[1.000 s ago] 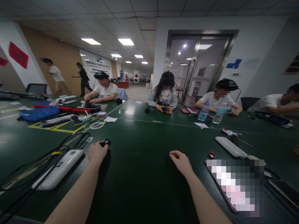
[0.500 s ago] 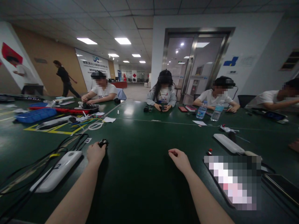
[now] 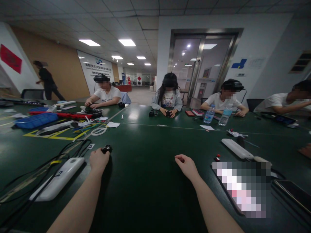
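My left hand (image 3: 99,159) rests on the green table with its fingers closed around a small black device (image 3: 106,149). The device has a few shiny or light spots on its top, and its exact kind is not clear. Across from it, my right hand (image 3: 186,164) lies on the table with fingers curled in and thumb pressed to the forefinger. Whatever may be inside that grip is hidden. Beside my left forearm is a white power bank-like case (image 3: 58,179) marked 2. To the right of my right hand lies a tablet-shaped device (image 3: 225,191), its screen blurred out.
Black cables (image 3: 26,168) run along the left. A blue tray (image 3: 36,120) and a white cable coil (image 3: 98,131) sit farther off. At right are a white case (image 3: 234,148), a dark phone (image 3: 293,194) and two water bottles (image 3: 209,115). Several people in headsets sit opposite.
Both my hands stay in place, and the left still holds the black device. A person in the background has walked farther left. The view has shifted very slightly.
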Available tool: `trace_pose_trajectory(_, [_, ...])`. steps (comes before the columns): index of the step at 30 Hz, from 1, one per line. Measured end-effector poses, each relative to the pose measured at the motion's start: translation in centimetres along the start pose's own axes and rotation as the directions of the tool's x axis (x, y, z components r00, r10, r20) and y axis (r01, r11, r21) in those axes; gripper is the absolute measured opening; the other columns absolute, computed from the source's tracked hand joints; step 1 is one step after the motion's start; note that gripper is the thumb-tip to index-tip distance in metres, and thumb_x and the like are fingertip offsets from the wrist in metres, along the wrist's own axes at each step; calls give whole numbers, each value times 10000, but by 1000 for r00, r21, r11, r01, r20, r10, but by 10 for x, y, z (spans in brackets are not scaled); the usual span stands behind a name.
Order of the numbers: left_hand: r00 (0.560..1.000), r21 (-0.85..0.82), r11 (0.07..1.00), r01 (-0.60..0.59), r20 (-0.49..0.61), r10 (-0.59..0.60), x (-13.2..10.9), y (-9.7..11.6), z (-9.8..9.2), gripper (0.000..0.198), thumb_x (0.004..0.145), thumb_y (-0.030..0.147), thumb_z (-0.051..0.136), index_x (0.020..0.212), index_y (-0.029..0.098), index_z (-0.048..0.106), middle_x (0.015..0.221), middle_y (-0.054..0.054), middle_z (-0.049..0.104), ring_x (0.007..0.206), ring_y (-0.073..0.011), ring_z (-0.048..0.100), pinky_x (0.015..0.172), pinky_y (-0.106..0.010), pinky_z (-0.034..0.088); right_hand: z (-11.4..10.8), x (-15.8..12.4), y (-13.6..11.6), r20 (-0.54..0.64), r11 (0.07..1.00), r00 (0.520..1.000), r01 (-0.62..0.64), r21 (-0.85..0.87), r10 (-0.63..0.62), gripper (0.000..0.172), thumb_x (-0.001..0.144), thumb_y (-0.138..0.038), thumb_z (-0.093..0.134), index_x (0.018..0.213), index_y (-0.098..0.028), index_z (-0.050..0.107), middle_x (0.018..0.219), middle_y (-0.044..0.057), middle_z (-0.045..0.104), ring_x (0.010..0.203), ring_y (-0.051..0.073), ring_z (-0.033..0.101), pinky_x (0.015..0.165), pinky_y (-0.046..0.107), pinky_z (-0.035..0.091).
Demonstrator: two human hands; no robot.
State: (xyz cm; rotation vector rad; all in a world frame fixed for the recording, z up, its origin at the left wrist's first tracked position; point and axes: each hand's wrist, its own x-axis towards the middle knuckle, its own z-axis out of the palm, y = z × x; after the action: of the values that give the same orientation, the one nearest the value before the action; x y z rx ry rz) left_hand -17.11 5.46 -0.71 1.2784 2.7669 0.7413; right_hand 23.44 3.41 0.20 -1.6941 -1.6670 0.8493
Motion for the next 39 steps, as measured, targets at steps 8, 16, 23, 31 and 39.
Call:
trace_pose_trajectory(8, [1000, -10, 1000, 17, -10, -17, -1, 1, 1, 553, 760, 409, 488, 1172, 45, 553, 1105, -214, 577, 1063, -320, 526, 878, -389, 419, 1, 2, 1, -5, 1000, 1000, 3, 3, -3, 236, 791, -292, 531, 984, -215, 644, 944, 27, 659, 878, 180, 605, 780, 327, 457])
trace_pose_trajectory(16, [999, 32, 999, 32, -15, -31, -4, 5, 1, 526, 796, 423, 459, 1182, 77, 555, 1123, -215, 546, 1038, -333, 529, 843, -405, 424, 1, 1, 2, 6, 1000, 1000, 3, 30, -4, 237, 792, -283, 528, 991, -216, 637, 958, 28, 656, 875, 174, 606, 776, 316, 463])
trace_pose_trajectory(23, [685, -207, 729, -652, 252, 684, -94, 79, 11, 404, 803, 317, 499, 1163, 147, 571, 1149, -122, 550, 1062, -241, 501, 929, -349, 383, 5, 1, -2, 9, 1000, 1000, -2, 8, 2, 213, 786, -279, 534, 962, -230, 644, 928, 24, 659, 839, 176, 610, 741, 314, 470])
trace_pose_trajectory(31, [331, -544, 458, -703, 319, 888, -140, 104, 8, 462, 815, 301, 506, 1273, 245, 490, 1251, -57, 507, 1149, -208, 446, 998, -368, 355, 3, -6, -14, 35, 990, 990, 136, 42, -138, 261, 795, -297, 529, 1022, -219, 630, 943, 23, 639, 865, 161, 589, 786, 309, 454])
trace_pose_trajectory(39, [306, -590, 424, -687, 294, 905, -132, 99, 14, 439, 818, 282, 521, 1254, 239, 493, 1244, -65, 521, 1150, -203, 459, 1009, -375, 348, 8, -26, -39, 241, 933, 911, 355, -51, -334, 231, 719, -326, 632, 941, -277, 674, 954, 16, 609, 952, 198, 532, 832, 335, 409])
